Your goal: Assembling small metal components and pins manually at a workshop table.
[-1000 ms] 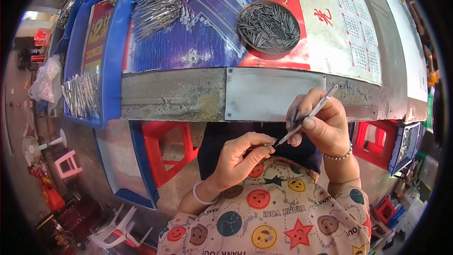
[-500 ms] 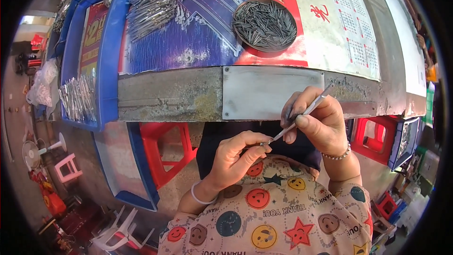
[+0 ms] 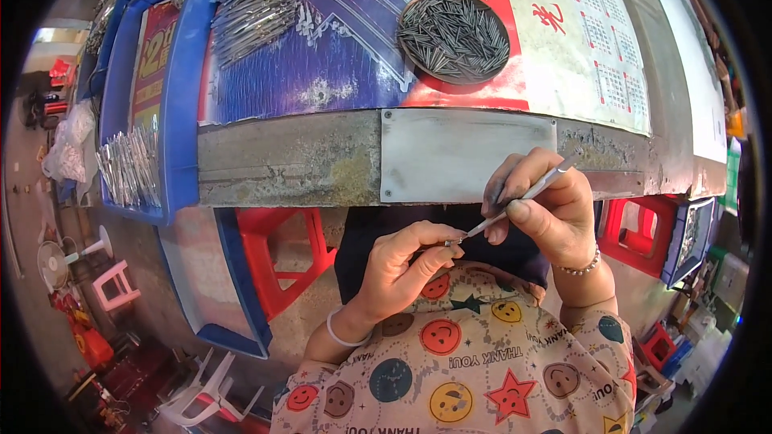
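My left hand (image 3: 406,264) pinches a small shiny metal piece (image 3: 453,242) between thumb and fingertips; its shape is mostly hidden by them. In my right hand (image 3: 548,207) is a slim grey pen-shaped tool (image 3: 540,185), gripped like a pen, with darkened fingertips around it. Its narrow end slants down to the left and meets the metal piece, or comes very close to it. Both hands are over my lap, just off the near edge of the workbench. A pale metal plate (image 3: 450,157) is fixed to that edge behind them.
A round bowl (image 3: 415,63) of thin dark metal pins stands on the bench. Many slim silvery tools (image 3: 257,4) lie at the far left. A blue tray (image 3: 183,112) at the left holds more silvery pieces (image 3: 129,167). Red stools (image 3: 277,261) flank me.
The outer end of the pen-shaped tool has dipped slightly and moved a little to the right. My left hand keeps its pinch almost unmoved.
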Available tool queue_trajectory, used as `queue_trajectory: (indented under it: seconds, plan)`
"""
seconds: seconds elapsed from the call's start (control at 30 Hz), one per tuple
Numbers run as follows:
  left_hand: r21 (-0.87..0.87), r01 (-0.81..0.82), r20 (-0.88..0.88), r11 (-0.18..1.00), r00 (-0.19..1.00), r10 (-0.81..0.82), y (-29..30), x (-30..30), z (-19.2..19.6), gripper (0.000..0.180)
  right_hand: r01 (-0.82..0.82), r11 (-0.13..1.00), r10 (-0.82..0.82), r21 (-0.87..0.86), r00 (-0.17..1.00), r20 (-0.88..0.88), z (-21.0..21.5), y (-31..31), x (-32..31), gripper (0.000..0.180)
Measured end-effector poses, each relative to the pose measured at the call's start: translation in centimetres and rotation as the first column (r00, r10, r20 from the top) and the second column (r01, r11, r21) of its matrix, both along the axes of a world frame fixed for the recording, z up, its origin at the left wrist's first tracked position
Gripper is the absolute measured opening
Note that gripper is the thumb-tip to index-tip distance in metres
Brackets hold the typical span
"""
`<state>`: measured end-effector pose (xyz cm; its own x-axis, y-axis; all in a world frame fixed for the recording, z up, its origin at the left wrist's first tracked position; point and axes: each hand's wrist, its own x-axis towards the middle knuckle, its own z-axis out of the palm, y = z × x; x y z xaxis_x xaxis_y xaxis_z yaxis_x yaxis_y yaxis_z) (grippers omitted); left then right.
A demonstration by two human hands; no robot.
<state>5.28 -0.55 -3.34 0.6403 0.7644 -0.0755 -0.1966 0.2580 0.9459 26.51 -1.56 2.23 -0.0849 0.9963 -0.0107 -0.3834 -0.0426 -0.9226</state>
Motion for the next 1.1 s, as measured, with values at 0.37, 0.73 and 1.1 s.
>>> queue_trajectory:
  seconds: [0.37,0.73,1.1]
  plan:
    - [-0.014,0.018,-0.033,1.000,0.999,-0.018,0.16,-0.08,-0.14,0.019,0.001,1.000,-0.003,0.018,0.996,0.092,0.62,-0.13,-0.05,0.007]
    - [-0.035,0.020,-0.036,0.999,0.999,-0.022,0.20,-0.23,-0.25,0.019,0.022,1.000,-0.023,0.006,0.995,0.096,0.57,-0.11,-0.26,0.006]
    - [-0.033,0.042,-0.046,0.999,0.998,-0.044,0.39,-0.44,-0.27,0.019,0.032,0.999,-0.034,0.022,0.995,0.091,0.29,0.15,-0.48,0.007]
